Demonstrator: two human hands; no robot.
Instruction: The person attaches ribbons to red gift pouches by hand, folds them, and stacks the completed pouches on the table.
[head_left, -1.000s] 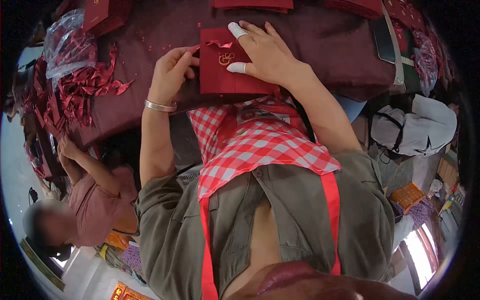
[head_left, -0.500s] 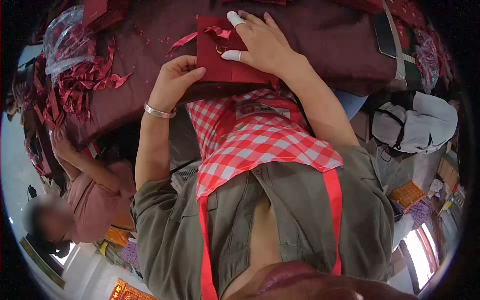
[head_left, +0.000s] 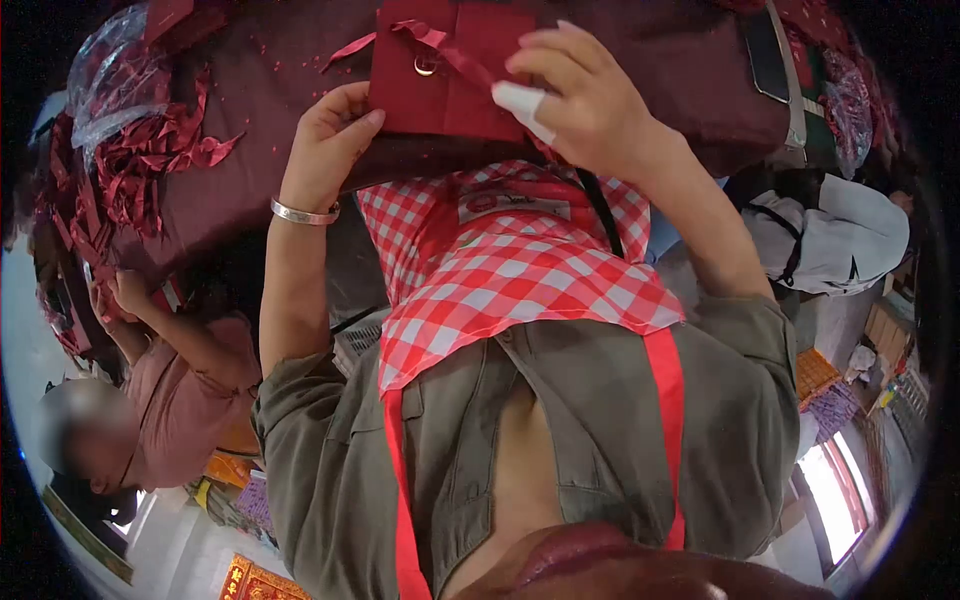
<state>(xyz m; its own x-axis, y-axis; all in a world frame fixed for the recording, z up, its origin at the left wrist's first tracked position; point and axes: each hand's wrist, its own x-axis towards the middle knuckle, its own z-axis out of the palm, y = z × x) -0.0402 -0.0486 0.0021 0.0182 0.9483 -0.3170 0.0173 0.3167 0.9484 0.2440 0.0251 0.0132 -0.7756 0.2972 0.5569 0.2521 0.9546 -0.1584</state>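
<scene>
Left hand (head_left: pixel 340 132) pinches left edge of red folder (head_left: pixel 405 98) at table's (head_left: pixel 240 195) near side, likely steadying it; right hand (head_left: pixel 590 105) curls by ribbon (head_left: pixel 464 64), grip unclear.

packet (head_left: pixel 410 100): dark red | ribbon (head_left: pixel 465 62): crimson | tablecloth (head_left: pixel 250 190): maroon | apron (head_left: pixel 500 290): red-and-white check | shirt (head_left: pixel 380 470): olive | bracelet (head_left: pixel 306 216): silver

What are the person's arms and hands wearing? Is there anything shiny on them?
Both arms have loose grey-green sleeves, ending around the elbows. Yes, something shiny: a silvery bangle circles the wrist of the left hand. The right hand has a white covering at its thumb side; its other fingers look bare.
</scene>
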